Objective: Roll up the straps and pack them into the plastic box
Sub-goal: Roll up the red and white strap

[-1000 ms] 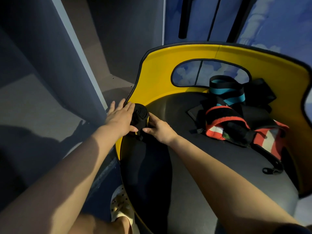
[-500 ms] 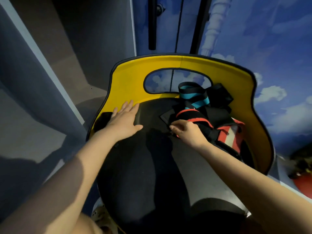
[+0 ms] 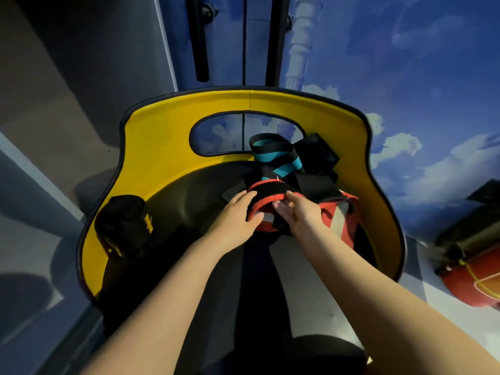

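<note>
A loose pile of straps lies at the back right of a black seat [image 3: 189,207]. On top of the pile is a red and black strap [image 3: 269,192]. My left hand [image 3: 238,215] grips its left edge, fingers on top and thumb below. My right hand [image 3: 300,212] pinches its red front edge. Behind it a teal and black strap [image 3: 273,158] stands looped against the backrest. A rolled black strap [image 3: 121,223] with yellow tags sits alone at the seat's left edge. No plastic box is in view.
The seat's yellow backrest [image 3: 162,125] curves round the back and both sides. A grey wall stands to the left and a blue sky mural behind. On the floor at the right lies a red object [image 3: 476,285].
Both hands left the rolled black strap at the seat's left edge and moved right to the pile. They now hold the red and black strap.
</note>
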### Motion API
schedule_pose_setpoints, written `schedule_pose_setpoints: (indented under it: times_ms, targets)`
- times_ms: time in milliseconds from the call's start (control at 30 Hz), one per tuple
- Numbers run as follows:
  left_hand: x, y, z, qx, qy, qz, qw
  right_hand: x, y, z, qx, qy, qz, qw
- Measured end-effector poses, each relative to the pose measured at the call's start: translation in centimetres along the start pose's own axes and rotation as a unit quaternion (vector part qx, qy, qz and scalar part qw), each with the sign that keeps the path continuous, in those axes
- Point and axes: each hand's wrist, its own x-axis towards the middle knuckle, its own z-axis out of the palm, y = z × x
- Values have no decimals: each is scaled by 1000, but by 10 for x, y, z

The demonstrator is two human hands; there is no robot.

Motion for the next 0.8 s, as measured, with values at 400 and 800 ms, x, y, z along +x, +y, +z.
schedule_pose_setpoints:
  times_ms: [400,800]
  targets:
    - [28,17,-29,-83,109,-18,990,-56,12,-11,-397,-195,-353,825]
    - [-3,-20,-51,61,-130,67,987,-88,-29,-39,-653,-273,-289,644]
